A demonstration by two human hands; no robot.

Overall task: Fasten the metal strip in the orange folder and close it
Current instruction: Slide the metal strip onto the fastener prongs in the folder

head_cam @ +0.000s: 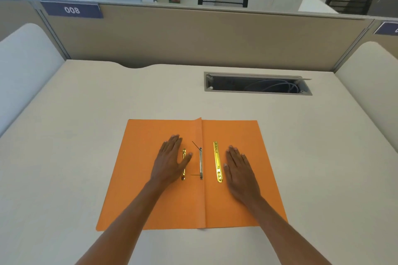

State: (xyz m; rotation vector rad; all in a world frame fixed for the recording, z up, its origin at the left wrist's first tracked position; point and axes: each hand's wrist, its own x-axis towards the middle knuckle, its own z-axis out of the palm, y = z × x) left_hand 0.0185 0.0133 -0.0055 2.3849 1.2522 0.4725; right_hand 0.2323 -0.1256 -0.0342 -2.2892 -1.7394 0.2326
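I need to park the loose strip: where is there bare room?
Bare desk left of the orange folder, right of it, and up to the cable slot. Crowded at the fold: both hands and gold strips.

On a pale desk (86, 135) the orange folder (150, 204) lies open, the left hand (170, 159) flat partly over a gold clip (183, 164), the right hand (240, 170) flat beside the perforated gold metal strip (217, 161), and a silver prong fastener (200, 162) at the fold.
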